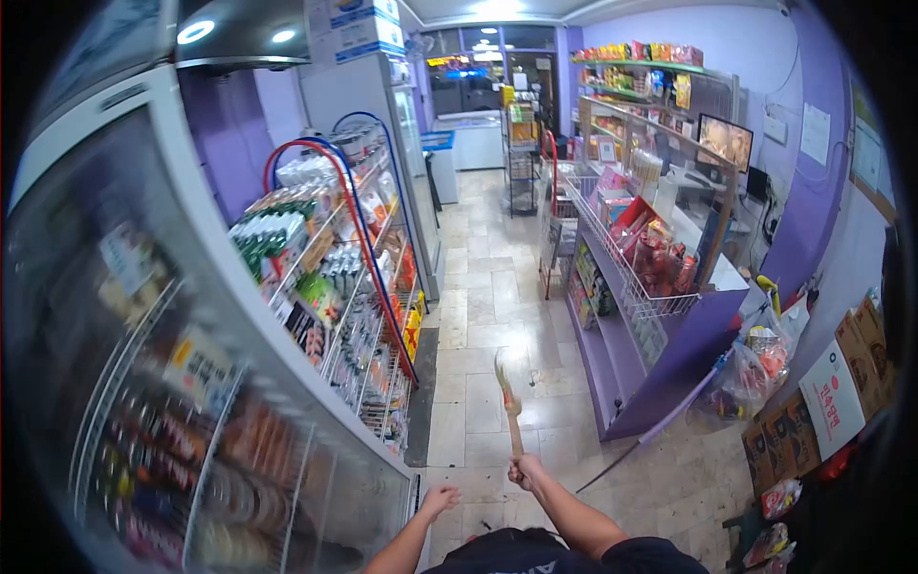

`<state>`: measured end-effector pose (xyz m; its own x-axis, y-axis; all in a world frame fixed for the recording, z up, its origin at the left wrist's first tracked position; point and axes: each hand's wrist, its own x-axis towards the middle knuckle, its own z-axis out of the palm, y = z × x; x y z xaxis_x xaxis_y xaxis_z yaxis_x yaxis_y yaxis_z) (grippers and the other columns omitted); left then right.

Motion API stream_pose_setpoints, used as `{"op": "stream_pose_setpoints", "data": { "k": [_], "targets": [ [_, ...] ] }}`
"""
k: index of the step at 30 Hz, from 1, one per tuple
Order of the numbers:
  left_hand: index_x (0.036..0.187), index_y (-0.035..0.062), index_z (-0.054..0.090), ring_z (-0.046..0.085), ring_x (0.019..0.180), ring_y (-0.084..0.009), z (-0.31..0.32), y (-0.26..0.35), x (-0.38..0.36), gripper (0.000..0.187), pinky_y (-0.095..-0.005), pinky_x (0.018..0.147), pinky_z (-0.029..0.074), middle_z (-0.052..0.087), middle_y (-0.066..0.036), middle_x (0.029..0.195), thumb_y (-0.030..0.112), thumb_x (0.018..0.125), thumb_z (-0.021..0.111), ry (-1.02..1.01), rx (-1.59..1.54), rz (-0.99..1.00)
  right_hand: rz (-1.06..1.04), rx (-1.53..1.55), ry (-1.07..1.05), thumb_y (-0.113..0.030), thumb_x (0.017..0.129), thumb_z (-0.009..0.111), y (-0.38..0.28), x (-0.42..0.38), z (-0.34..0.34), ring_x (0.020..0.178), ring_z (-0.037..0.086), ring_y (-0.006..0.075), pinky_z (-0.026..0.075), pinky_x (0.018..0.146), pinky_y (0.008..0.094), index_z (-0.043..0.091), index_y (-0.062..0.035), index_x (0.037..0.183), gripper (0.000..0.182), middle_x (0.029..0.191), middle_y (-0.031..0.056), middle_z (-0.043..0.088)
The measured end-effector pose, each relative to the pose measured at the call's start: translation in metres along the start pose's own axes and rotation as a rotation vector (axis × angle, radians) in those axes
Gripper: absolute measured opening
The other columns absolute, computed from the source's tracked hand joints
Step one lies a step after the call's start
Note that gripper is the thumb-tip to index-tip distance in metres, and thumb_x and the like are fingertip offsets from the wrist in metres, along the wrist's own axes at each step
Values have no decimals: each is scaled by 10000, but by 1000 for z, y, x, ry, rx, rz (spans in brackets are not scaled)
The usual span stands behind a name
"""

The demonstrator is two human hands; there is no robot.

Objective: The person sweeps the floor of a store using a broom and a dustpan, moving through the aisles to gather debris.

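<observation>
My right hand [523,472] is wrapped round the tan handle of a short straw broom [514,426], low in the middle of the head view. The broom points away from me, its thin, wispy bristles at the far end showing over the floor tiles. To the left of it, my left hand [442,500] is held out with nothing in it, the fingers loosely bent and apart. The lower edge of the glass-door fridge [316,383] is nearest to that hand.
A rack of packaged goods [335,258] stands left of the tiled aisle [488,287]. Opposite is a purple counter [660,383] with a wire basket on top. A long pole [660,421] leans near hanging plastic bags [755,368]. Cardboard boxes [789,440] stand at the right.
</observation>
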<state>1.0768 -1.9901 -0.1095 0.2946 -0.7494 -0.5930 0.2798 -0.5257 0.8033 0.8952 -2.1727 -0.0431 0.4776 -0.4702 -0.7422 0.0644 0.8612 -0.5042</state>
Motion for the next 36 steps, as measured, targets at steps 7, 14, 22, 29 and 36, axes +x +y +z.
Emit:
{"op": "stream_pose_setpoints", "data": {
  "k": [7,14,22,29,36],
  "targets": [
    [1094,11,508,590,826,-159,22,188,177,279,-275,698,477,594,-89,989,158,860,467,-310,118,71,-132,-160,59,-60,830,465,-120,109,56,365,362,105,315,316,238,384,-43,784,95,539,16,386],
    [1098,20,507,590,825,-168,-12,337,339,280,-283,715,478,593,-94,991,166,863,467,-258,-10,55,-71,-206,-67,-69,828,475,-299,267,125,395,383,99,325,325,227,397,-46,799,86,551,8,391],
    [1080,5,503,604,807,-187,-79,462,526,251,-273,667,499,596,-133,980,104,861,428,-66,-190,16,-141,-449,-90,-72,816,495,-476,399,231,406,414,113,352,337,252,376,-34,883,142,591,24,419],
    [1087,13,507,599,819,-174,-83,634,731,262,-286,715,488,604,-105,970,126,868,418,-237,-108,-34,-29,-234,-127,-151,864,452,-642,566,296,400,427,120,341,342,258,414,-37,835,123,570,24,432],
    [1086,16,509,593,815,-146,-32,817,904,265,-263,704,486,608,-85,935,142,864,437,-431,35,19,-128,-140,-37,-138,865,426,-814,664,314,408,416,108,307,332,230,412,-30,889,111,589,22,446]
  ]
}}
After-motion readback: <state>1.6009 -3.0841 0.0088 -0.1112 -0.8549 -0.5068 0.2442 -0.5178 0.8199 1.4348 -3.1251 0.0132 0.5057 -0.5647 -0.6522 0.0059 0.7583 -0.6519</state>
